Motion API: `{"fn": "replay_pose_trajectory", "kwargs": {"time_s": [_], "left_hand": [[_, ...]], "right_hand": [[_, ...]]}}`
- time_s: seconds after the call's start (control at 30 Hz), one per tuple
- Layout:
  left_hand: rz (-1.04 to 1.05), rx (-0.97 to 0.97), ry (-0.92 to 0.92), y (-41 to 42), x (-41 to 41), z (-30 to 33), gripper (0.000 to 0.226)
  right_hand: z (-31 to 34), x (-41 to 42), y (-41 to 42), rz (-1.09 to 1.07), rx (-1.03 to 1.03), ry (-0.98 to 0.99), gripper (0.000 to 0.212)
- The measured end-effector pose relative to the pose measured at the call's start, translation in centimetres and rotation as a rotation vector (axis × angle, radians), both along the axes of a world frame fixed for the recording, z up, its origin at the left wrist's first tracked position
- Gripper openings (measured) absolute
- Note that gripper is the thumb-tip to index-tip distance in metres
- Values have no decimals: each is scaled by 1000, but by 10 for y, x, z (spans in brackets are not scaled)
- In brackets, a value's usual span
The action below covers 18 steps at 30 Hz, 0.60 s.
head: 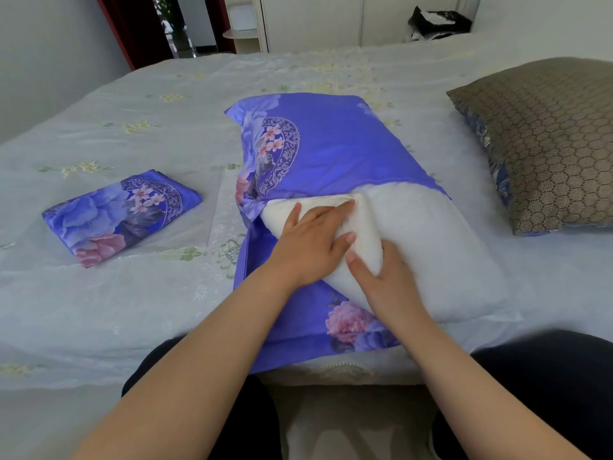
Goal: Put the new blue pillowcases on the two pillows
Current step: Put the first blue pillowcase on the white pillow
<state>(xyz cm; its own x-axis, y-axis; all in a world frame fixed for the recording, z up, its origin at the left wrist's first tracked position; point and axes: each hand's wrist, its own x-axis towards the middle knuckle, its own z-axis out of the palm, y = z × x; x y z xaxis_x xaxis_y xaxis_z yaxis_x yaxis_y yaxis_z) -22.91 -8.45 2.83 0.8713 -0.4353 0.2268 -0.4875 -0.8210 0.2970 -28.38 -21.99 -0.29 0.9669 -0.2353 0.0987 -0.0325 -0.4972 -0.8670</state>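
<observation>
A white pillow (438, 247) lies mid-bed, its far half inside a blue floral pillowcase (335, 151). The case's near flap spreads out under the pillow toward the bed edge. My left hand (311, 244) presses flat on the pillow's folded near-left corner, fingers straight. My right hand (384, 277) grips the same folded corner from the right, thumb on top. A second blue floral pillowcase (122, 214) lies folded on the bed to the left. A second pillow (550, 144) in a brown honeycomb cover sits at the right.
The bed (132, 293) wears a pale embroidered cover. White cupboards (315, 21) and a black-and-white bag (438, 24) stand beyond the far side. A dark red curtain (132, 28) hangs at the back left. My dark-clad knees (547, 376) press the near edge.
</observation>
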Motion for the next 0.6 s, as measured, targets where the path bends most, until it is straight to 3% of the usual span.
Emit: {"fn": "replay_pose_trajectory", "kwargs": {"time_s": [0.13,0.27,0.37,0.47,0.53,0.6], "left_hand": [[32,12,64,-2,12,0,50],[71,53,130,2,28,6,38],[60,42,208,5,42,12,31],[45,-299,231,12,44,13,31],[150,-491,-2,18,30,3,30],[312,-360,-356,25,13,-20,20]], "right_hand": [[2,-8,4,-21,-162,-110,71],[-4,-12,10,31,-833,-401,83],[-1,8,4,195,-1061,-316,111],[14,36,-9,293,-1116,-155,112],[27,56,-13,385,-1041,-40,102],[41,73,-16,431,-938,56,100]]}}
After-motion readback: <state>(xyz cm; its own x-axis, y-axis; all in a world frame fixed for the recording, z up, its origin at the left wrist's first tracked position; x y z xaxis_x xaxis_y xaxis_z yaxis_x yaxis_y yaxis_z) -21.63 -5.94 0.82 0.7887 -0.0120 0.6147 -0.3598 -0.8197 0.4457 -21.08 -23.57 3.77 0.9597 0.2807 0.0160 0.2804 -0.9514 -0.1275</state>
